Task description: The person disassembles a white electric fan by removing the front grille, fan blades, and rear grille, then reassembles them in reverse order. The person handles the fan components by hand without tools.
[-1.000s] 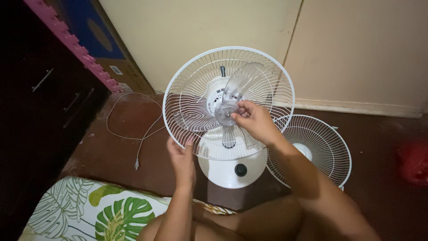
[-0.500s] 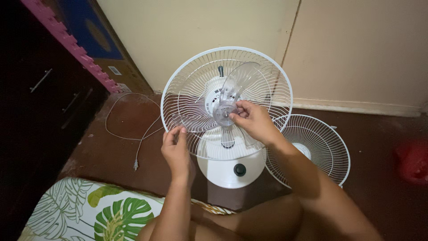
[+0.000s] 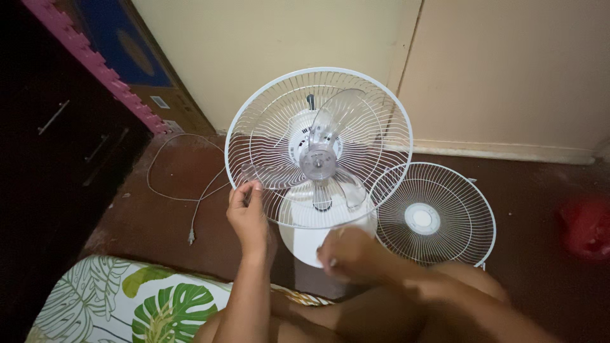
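A white table fan stands on the floor with its rear wire guard (image 3: 254, 121) facing me and clear plastic blades (image 3: 318, 159) mounted on the hub. My left hand (image 3: 246, 219) grips the guard's lower left rim and a blade tip. My right hand (image 3: 346, 254), blurred by motion, is low in front of the fan's white round base (image 3: 308, 244), fingers curled, holding nothing I can see. The fan's front wire guard (image 3: 435, 216) lies detached on the floor to the right.
A white power cord (image 3: 181, 190) trails across the dark red floor to the left. A dark drawer cabinet (image 3: 57, 146) stands at the left, a pink foam mat edge and a cardboard box behind it. A leaf-print cushion (image 3: 127, 302) lies near me. A red object (image 3: 588, 225) sits far right.
My right hand has left the fan's hub and dropped down toward the base. My left hand has stayed at the guard's lower left rim.
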